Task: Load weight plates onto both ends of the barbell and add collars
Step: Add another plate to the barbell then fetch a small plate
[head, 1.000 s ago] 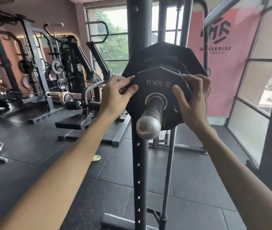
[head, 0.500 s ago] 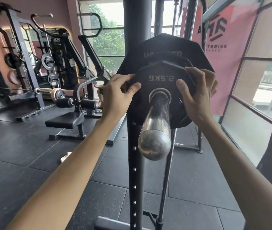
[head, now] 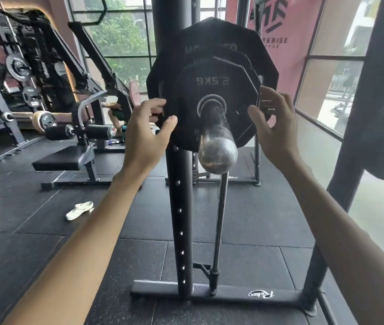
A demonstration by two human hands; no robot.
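The barbell's steel sleeve end (head: pixel 218 152) points toward me from the rack. A small black 2.5 kg plate (head: pixel 186 106) sits on the sleeve against the larger black plates (head: pixel 209 36) behind it. My left hand (head: pixel 147 137) pinches the small plate's left edge, thumb on the front and fingers curled behind. My right hand (head: pixel 274 123) is at the plate's right edge with relaxed, spread fingers, its thumb just over the plate face. No collar is visible on the sleeve.
The black rack upright (head: pixel 181 207) and its base bar (head: pixel 233 295) stand right below the sleeve. A bench machine (head: pixel 69 158) is at left, a white shoe (head: pixel 79 209) lies on the rubber floor, and windows (head: pixel 331 85) run along the right.
Both hands have slid from the small plate's upper sides down to its middle sides. My right fingers have loosened. The plate sits further in on the sleeve, against the larger plates.
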